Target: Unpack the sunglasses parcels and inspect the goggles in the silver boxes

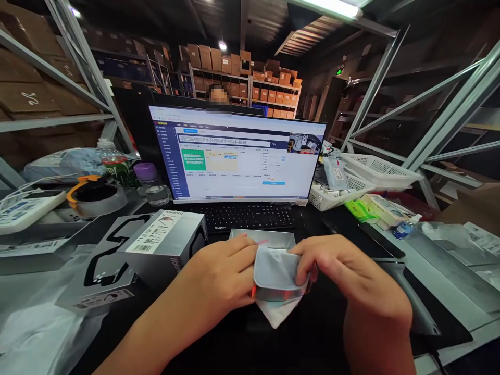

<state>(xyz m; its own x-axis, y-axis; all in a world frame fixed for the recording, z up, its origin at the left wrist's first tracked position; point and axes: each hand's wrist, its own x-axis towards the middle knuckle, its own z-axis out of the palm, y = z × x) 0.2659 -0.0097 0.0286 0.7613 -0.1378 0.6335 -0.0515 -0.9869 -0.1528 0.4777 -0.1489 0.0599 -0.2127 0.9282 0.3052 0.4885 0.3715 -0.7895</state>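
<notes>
Between my two hands, low over the black desk mat, is a grey cloth (275, 273). A shiny curved strip (279, 295) with orange glints shows under its lower edge; it looks like a glasses lens, but most of it is covered. Below that hangs a pale pointed cloth corner (275, 314). My left hand (224, 268) is closed on the left side of this bundle. On the right side, my right hand (328, 258) pinches the cloth with curled fingers. Just behind them stands an open grey box (288, 240), partly hidden by my hands.
Grey product boxes (167, 237) with labels stand at the left. A keyboard (250, 216) and a lit monitor (238, 161) are ahead. White baskets (336, 195) stand at the right. Behind the tape roll (96, 195) are bottles (148, 182). A person (219, 99) is beyond the monitor.
</notes>
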